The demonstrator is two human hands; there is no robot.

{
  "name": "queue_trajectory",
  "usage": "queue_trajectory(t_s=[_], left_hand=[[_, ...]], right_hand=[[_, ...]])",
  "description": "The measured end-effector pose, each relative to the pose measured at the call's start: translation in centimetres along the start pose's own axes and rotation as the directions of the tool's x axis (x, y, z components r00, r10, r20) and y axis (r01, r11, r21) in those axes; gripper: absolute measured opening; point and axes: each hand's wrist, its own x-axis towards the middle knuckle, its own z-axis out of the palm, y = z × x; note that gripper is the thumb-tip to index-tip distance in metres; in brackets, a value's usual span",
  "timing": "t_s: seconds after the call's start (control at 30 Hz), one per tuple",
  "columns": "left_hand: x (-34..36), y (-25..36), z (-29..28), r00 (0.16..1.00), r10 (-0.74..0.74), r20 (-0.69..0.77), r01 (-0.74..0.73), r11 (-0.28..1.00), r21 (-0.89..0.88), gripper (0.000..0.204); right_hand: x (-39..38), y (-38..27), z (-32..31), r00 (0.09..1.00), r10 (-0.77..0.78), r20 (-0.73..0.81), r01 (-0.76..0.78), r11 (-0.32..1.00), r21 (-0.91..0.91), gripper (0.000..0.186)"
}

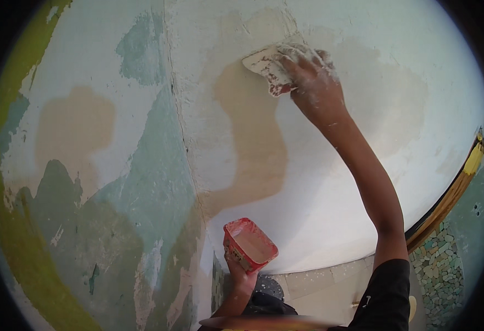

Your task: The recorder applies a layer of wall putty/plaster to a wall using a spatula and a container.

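My right hand (315,77), smeared with white paste, presses against the upper part of the pale wall (330,182). Its fingers are closed round a flat reddish piece (272,69) with an uneven edge, thickly coated in white paste; whether it is a rag or a spreader I cannot tell. Low in the picture, my left hand (242,276) grips a red rectangular plastic tub (250,245) from below and the side. Pale, smooth paste or liquid lies inside the tub, and its rim is smeared white.
A cracked corner line (182,138) runs down beside the left wall (148,171), where green paint is peeling. Shadows of my arm fall on both walls. To the right are a wooden edge (446,201) and a strip of stone mosaic (436,270). Pale floor tiles (319,284) show below.
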Motion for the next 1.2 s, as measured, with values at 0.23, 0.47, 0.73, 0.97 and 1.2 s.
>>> queue_trajectory(t_s=[0.23, 0.47, 0.73, 0.97, 1.2], left_hand=[[0.3, -0.3, 0.7, 1.0, 0.003, -0.023, -0.002, 0.999, 0.034, 0.068], [0.3, 0.5, 0.5, 0.999, 0.014, -0.046, -0.014, 1.0, 0.008, 0.062], [0.6, 0.5, 0.7, 0.998, 0.066, 0.006, -0.066, 0.996, 0.065, 0.063], [1.3, 0.3, -1.0, 0.995, 0.095, 0.03, -0.097, 0.993, 0.07, 0.065], [1.0, -0.3, -0.6, 1.0, 0.014, -0.012, -0.014, 0.999, 0.035, 0.071]], right_hand=[[4.7, 3.0, -0.2, 0.977, -0.021, -0.214, -0.007, 0.992, -0.128, 0.044], [1.1, -1.4, -1.4, 0.998, 0.051, 0.047, -0.049, 0.998, -0.043, 0.041], [5.1, 2.9, -1.8, 0.971, 0.238, 0.04, -0.24, 0.969, 0.057, 0.048], [3.5, -0.4, -2.7, 0.987, 0.138, 0.079, -0.145, 0.985, 0.091, 0.04], [3.7, 1.7, -0.1, 0.989, 0.059, -0.135, -0.069, 0.995, -0.069, 0.033]])
